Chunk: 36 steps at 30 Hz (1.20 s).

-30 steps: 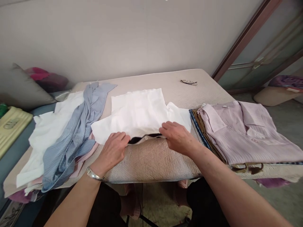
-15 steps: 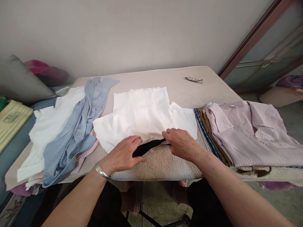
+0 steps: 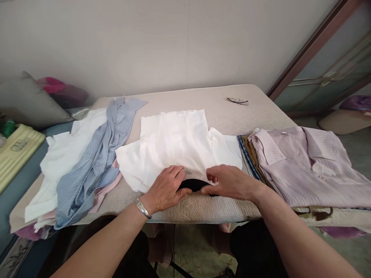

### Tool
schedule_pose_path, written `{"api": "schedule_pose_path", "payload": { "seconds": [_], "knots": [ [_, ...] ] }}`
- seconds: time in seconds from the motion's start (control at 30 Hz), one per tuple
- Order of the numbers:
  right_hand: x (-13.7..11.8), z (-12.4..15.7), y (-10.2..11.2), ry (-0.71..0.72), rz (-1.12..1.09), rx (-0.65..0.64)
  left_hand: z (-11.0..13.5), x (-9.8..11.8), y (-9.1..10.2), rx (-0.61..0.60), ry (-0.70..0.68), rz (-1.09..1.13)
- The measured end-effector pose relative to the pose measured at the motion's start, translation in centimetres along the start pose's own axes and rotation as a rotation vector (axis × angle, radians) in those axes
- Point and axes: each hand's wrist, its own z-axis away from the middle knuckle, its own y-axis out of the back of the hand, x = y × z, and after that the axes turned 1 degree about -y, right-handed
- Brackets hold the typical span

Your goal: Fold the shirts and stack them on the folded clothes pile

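while a ribbed yellow-green pad and a grey cushion are sitting off the far left edge, a loose heap of clothes is lying on the left end of the beige bench, with a crumpled blue striped shirt draping over white cloth and pink pieces beneath. just right of the heap, a white garment is lying spread flat in the middle of the bench, its near edge reaching toward the person. the left grip, with a silver bracelet on its wrist, is resting on that near edge, fingers laid out flat and close together on the white fabric, thumb touching a black cloth. this black cloth is peeking out from under the white garment, between the two hands. the right grip is sitting just beside it, fingers curling in and thumb reaching left, pinching the white garment's near edge above the black cloth. farther back, a pair of glasses is lying alone near the far edge. at the right end, a folded lilac striped shirt is topping a stack of folded clothes.
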Motion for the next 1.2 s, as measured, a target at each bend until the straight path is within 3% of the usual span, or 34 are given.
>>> {"api": "schedule_pose_path", "payload": {
  "seconds": [0.1,0.17,0.23,0.4,0.5,0.63,0.87,1.03,1.2],
  "knots": [
    [0.6,-1.5,-0.5,-0.022,0.032,0.266,-0.1,-0.1,-1.0,-0.037,-0.027,-0.023],
    [0.8,-2.9,-1.5,0.061,0.091,0.351,-0.1,-0.1,-1.7,-0.044,-0.013,-0.045],
    [1.2,-4.2,-2.6,0.092,0.158,0.324,0.1,-0.1,-2.4,-0.026,-0.011,-0.064],
    [2.0,-5.5,-3.5,-0.158,0.372,0.358,0.2,-0.5,-4.2,-0.039,-0.044,-0.089],
    [1.3,-5.3,-3.2,-0.093,0.388,0.427,0.0,-0.8,-4.7,-0.038,-0.030,-0.090],
    [0.1,-5.3,-3.2,0.025,0.336,0.367,-0.5,-0.6,-4.2,-0.027,-0.021,-0.078],
    [0.8,-5.2,-3.0,-0.063,0.358,0.308,-0.8,-0.5,-3.0,-0.043,-0.034,-0.047],
    [0.6,-5.1,-2.9,-0.061,0.361,0.313,-0.7,-0.7,-2.8,-0.045,-0.054,-0.078],
    [0.3,-5.2,-2.9,-0.001,0.354,0.340,-0.1,0.5,-3.6,-0.007,-0.032,-0.151]
  ]
}}
